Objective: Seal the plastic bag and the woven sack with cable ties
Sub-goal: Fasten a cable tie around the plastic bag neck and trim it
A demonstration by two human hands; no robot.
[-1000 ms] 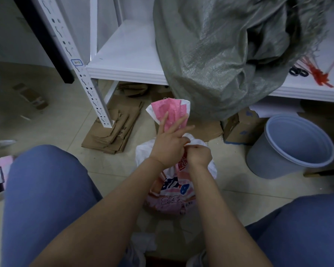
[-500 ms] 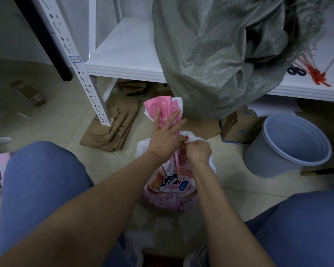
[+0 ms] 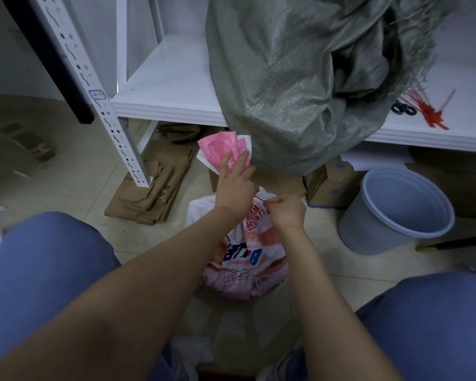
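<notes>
A pink and white printed plastic bag stands on the floor between my knees, its gathered top flaring out above my fingers. My left hand pinches the bag's neck, with two fingers stretched up against the pink top. My right hand is a closed fist just right of the neck, gripping something thin that I cannot make out. The grey woven sack slumps on the white shelf, its open frayed mouth at the upper right. Red cable ties lie on the shelf to the right of the sack.
A pale blue bucket stands on the floor at the right. A small cardboard box sits under the shelf beside it. Flattened cardboard lies by the perforated shelf post. Black rings rest near the ties.
My right fist has pulled a little to the right, away from the left hand. The bag's neck stays pinched in my left hand.
</notes>
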